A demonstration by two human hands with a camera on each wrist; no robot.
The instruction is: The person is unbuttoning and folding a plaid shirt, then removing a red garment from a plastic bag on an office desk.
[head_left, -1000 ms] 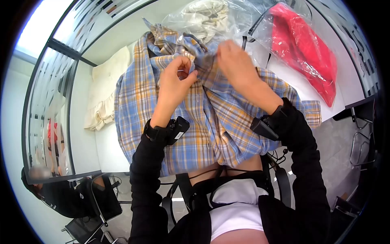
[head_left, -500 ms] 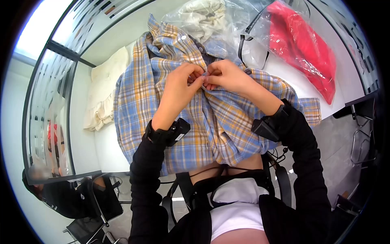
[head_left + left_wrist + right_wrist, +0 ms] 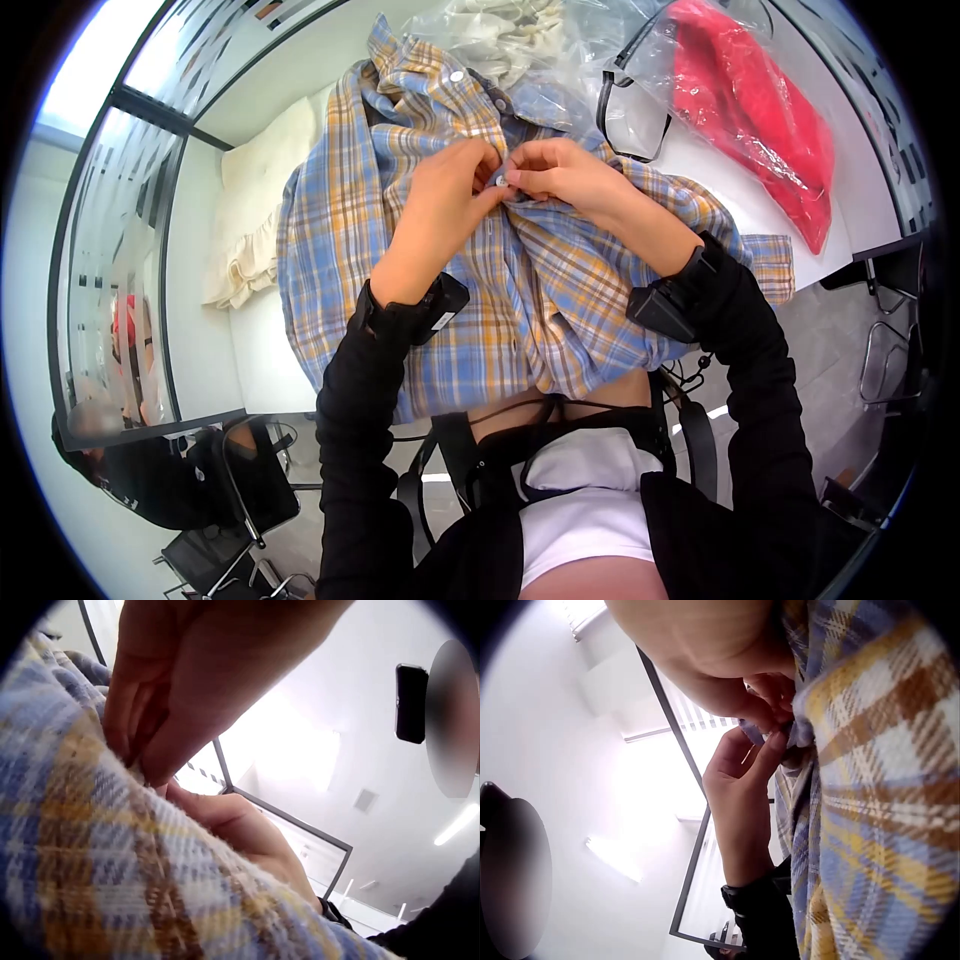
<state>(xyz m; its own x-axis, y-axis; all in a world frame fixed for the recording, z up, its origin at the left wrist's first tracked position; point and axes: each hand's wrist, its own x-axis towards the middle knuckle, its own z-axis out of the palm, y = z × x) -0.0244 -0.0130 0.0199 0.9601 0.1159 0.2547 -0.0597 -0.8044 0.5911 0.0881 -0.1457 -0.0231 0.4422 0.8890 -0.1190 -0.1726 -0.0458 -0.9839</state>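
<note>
A blue, yellow and white plaid shirt lies spread over the table's front edge. Near its upper middle, my left hand pinches the front edge of the cloth between thumb and fingers. My right hand meets it there, thumb and index finger at a small white button. In the right wrist view, a fold of shirt cloth stands up between the two hands' fingertips. Higher on the shirt front, another white button shows near the collar.
A cream garment lies to the left on the white table. Clear plastic bags hold a pinkish-red item at right and cream cloth at the back. A black strap lies near the bags. A person sits at lower left.
My right hand, blurred and apart at upper right, came down to meet my left hand at the shirt front. The white button now shows between the fingertips.
</note>
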